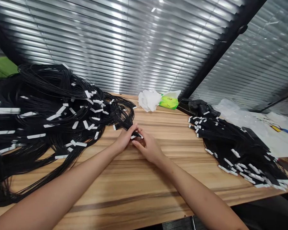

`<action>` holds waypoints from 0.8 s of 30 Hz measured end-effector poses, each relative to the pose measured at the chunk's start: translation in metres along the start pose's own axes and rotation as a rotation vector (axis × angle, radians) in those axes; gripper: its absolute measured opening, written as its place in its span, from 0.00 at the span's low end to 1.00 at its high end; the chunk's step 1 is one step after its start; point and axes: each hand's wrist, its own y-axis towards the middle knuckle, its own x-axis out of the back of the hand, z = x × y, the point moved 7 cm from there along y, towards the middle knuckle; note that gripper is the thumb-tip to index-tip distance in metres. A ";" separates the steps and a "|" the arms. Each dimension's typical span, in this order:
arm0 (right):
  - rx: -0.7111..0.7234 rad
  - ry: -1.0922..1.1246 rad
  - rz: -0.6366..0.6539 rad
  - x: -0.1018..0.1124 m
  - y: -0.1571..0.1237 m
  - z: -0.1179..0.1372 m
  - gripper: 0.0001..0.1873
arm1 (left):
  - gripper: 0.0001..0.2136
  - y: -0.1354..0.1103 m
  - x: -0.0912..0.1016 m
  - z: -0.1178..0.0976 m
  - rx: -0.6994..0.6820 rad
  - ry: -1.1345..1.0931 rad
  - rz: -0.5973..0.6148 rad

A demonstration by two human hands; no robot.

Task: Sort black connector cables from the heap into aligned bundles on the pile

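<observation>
My left hand (124, 139) and my right hand (146, 148) meet at the middle of the wooden table (124, 198). Between their fingertips they pinch a thin bunch of black cables (136, 135) with a white tag at its end. These strands run back to the left into a large tangled heap of black cables (50, 86) carrying many white tags. To the right lies a denser pile of black cables (237, 150), its white-tagged ends lined up along its edges.
Behind the cables, a crumpled white bag (148, 100) and a green packet (169, 102) lie at the table's far edge, next to dark gloves (199, 107). Clear plastic sheeting (261, 124) lies at the far right. Slatted blinds (110, 41) stand behind the table.
</observation>
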 end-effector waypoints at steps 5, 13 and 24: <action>0.081 -0.143 0.064 -0.004 -0.004 0.012 0.19 | 0.19 -0.001 -0.003 -0.003 -0.090 0.083 0.060; -0.131 0.615 0.168 -0.025 0.004 -0.017 0.32 | 0.29 0.000 -0.004 0.013 0.082 0.005 0.067; -0.149 0.824 0.203 -0.003 0.016 -0.026 0.13 | 0.14 -0.002 -0.013 0.001 -0.003 0.056 0.116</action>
